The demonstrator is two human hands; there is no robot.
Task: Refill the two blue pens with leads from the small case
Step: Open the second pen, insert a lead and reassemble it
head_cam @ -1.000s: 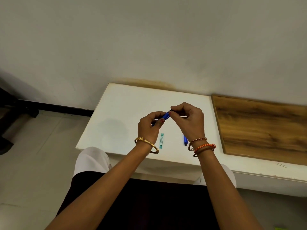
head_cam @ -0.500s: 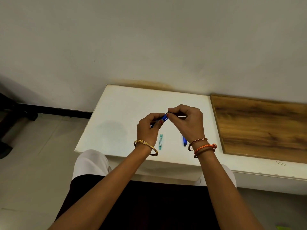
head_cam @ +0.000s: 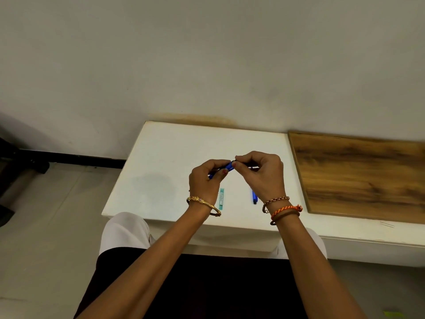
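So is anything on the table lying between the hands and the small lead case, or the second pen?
Nothing visible does. The lead case lies flat on the white table just below the left hand, and the second blue pen lies beside the right hand's wrist, with only bare tabletop around them. Both hands hold the first blue pen.

Table (head_cam: 174,157): against the wall (head_cam: 207,54); wooden board (head_cam: 358,173) on its right part.
Hands: left hand (head_cam: 204,180) and right hand (head_cam: 264,176) meet above the table, 1 pen (head_cam: 228,167) between them.
Below the hands: lead case (head_cam: 221,196) left, second pen (head_cam: 254,197) right, both on the table.
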